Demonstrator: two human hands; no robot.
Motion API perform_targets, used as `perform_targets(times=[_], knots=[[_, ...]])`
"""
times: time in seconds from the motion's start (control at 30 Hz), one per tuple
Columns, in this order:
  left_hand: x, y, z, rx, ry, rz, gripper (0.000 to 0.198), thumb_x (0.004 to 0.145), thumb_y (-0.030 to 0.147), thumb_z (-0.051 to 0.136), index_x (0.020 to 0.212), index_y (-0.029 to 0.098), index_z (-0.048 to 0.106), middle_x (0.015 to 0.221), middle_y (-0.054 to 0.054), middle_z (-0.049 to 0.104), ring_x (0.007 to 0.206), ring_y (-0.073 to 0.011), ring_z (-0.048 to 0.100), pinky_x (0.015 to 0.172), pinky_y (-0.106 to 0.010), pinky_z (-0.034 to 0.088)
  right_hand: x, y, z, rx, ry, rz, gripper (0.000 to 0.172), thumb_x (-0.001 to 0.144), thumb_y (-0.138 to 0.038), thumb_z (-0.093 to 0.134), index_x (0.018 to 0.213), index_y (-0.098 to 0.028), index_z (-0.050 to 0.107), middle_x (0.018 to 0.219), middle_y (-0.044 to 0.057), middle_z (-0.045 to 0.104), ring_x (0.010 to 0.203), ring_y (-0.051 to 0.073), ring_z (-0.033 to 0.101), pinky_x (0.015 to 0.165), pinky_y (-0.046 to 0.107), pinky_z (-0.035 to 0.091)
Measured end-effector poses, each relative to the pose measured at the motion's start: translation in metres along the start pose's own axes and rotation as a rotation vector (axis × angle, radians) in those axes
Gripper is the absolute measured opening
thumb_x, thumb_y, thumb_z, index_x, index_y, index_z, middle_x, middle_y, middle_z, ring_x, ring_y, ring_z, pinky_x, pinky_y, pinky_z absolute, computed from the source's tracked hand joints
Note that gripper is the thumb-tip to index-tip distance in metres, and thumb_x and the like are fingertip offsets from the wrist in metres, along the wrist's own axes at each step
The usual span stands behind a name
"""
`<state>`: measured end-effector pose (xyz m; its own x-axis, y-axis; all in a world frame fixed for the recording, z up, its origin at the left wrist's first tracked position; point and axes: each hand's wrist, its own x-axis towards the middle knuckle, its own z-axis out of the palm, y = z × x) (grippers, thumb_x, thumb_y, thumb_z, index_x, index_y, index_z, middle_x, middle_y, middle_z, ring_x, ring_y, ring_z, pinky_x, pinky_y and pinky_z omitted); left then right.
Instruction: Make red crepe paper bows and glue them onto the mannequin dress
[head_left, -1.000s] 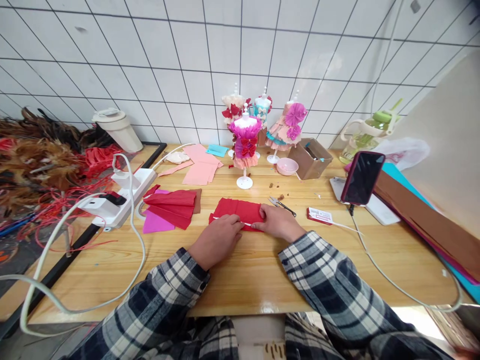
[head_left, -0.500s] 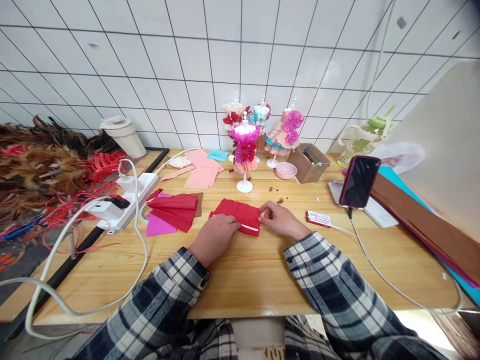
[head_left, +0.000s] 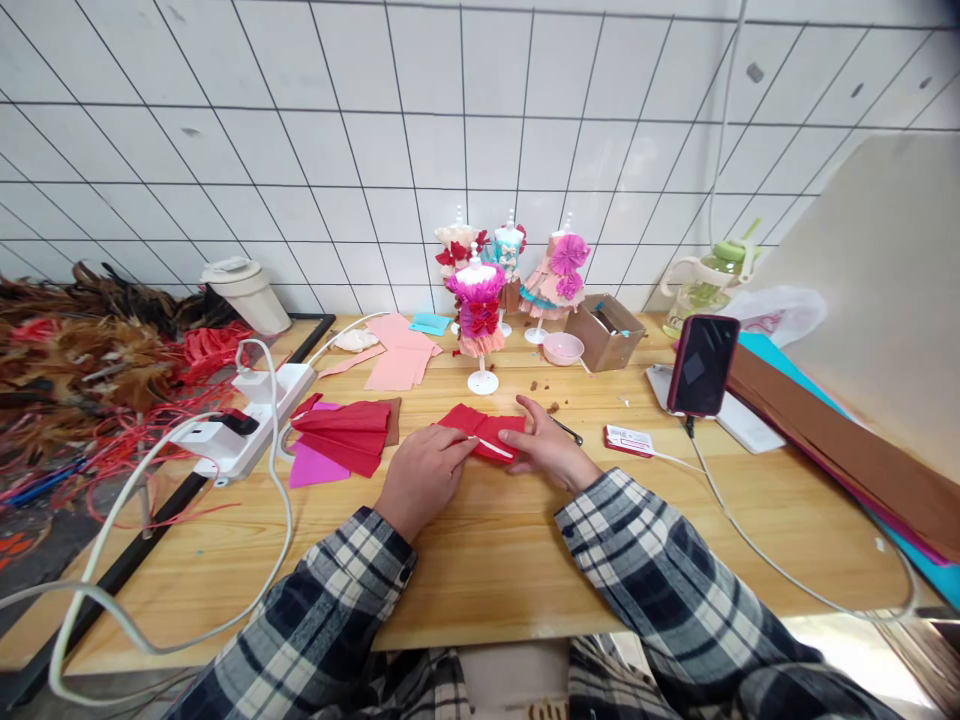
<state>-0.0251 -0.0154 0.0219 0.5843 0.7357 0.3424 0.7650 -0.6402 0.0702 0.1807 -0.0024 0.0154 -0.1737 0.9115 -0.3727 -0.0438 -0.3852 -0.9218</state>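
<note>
on the wooden table [head_left: 480,580], before the front mannequin [head_left: 480,310], red paper [head_left: 461,418] bears a white strip [head_left: 495,447]; your left hand [head_left: 424,476] touches the paper's left end, your right hand [head_left: 551,450] its right, thumb and forefinger spread; whether either grips, i cannot tell.

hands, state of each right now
Left hand: on the left end of the red sheet; grip cannot be told.
Right hand: open, thumb at the sheet's right end.

A creased red sheet [head_left: 487,424] lies between the left grip [head_left: 429,472] and the right grip [head_left: 553,446], touched by both, with a narrow white strip [head_left: 495,448] slanting along its near side.
</note>
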Motion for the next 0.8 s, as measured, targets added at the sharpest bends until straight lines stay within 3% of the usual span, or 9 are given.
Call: perform_targets(times=[0.17,0.3,0.4,0.47,0.53,0.67,0.8], knots=[[0.0,0.001,0.002,0.045,-0.038,-0.009,0.028,0.089,0.02,0.045,0.105,0.02,0.068,0.098,-0.008,0.068,0.092,-0.0228,0.06,0.084,-0.039,0.046,0.001,0.001,-0.001,-0.038,0.019,0.016,0.08,0.082,-0.058,0.053,0.145,-0.028,0.013,0.091,0.006,0.063,0.062,0.015,0.064,0.054,0.032,0.056],[-0.001,0.002,0.005,-0.028,-0.058,-0.031,0.029,0.091,0.026,0.044,0.107,0.021,0.067,0.099,-0.008,0.068,0.094,-0.023,0.059,0.087,-0.039,0.044,0.006,0.008,-0.001,-0.201,0.016,-0.064,0.096,0.073,-0.03,0.07,0.147,-0.028,0.007,0.085,0.001,0.06,0.065,0.014,0.059,0.057,0.029,0.054],[0.0,-0.01,0.008,-0.208,0.019,-0.192,0.04,0.089,0.04,0.047,0.123,0.02,0.056,0.107,-0.009,0.065,0.101,-0.0225,0.058,0.091,-0.039,0.044,0.008,0.008,-0.007,-0.367,0.057,-0.226,0.09,0.073,-0.017,0.064,0.146,-0.025,0.013,0.075,-0.004,0.057,0.061,0.011,0.055,0.06,0.026,0.05],[0.001,-0.023,0.009,-0.342,0.097,-0.382,0.055,0.087,0.047,0.048,0.133,0.018,0.046,0.11,-0.01,0.062,0.098,-0.0216,0.059,0.088,-0.037,0.047,0.006,0.003,-0.011,-0.421,0.049,-0.348,0.086,0.074,-0.018,0.062,0.146,-0.026,0.016,0.072,-0.005,0.055,0.06,0.011,0.054,0.061,0.025,0.048],[0.002,-0.035,0.009,-0.444,0.128,-0.513,0.063,0.083,0.053,0.05,0.134,0.016,0.044,0.111,-0.011,0.061,0.097,-0.0221,0.06,0.086,-0.037,0.048,0.001,-0.004,-0.014,-0.418,-0.004,-0.395,0.084,0.077,-0.02,0.06,0.146,-0.028,0.014,0.074,-0.005,0.057,0.063,0.011,0.055,0.064,0.025,0.048],[0.002,-0.041,0.005,-0.708,0.015,-0.617,0.058,0.081,0.06,0.048,0.113,0.014,0.062,0.116,-0.012,0.063,0.108,-0.0259,0.057,0.089,-0.036,0.047,-0.011,-0.015,-0.015,-0.375,-0.147,-0.37,0.084,0.076,-0.025,0.061,0.146,-0.03,0.015,0.092,0.0,0.064,0.082,0.014,0.061,0.075,0.028,0.05],[-0.001,-0.039,0.002,-1.145,-0.193,-0.805,0.061,0.079,0.067,0.044,0.095,0.012,0.066,0.094,-0.012,0.07,0.088,-0.0227,0.065,0.061,-0.025,0.05,-0.015,-0.02,-0.018,-0.346,-0.192,-0.406,0.084,0.077,-0.026,0.061,0.146,-0.029,0.013,0.09,0.0,0.065,0.085,0.015,0.062,0.078,0.029,0.049]])
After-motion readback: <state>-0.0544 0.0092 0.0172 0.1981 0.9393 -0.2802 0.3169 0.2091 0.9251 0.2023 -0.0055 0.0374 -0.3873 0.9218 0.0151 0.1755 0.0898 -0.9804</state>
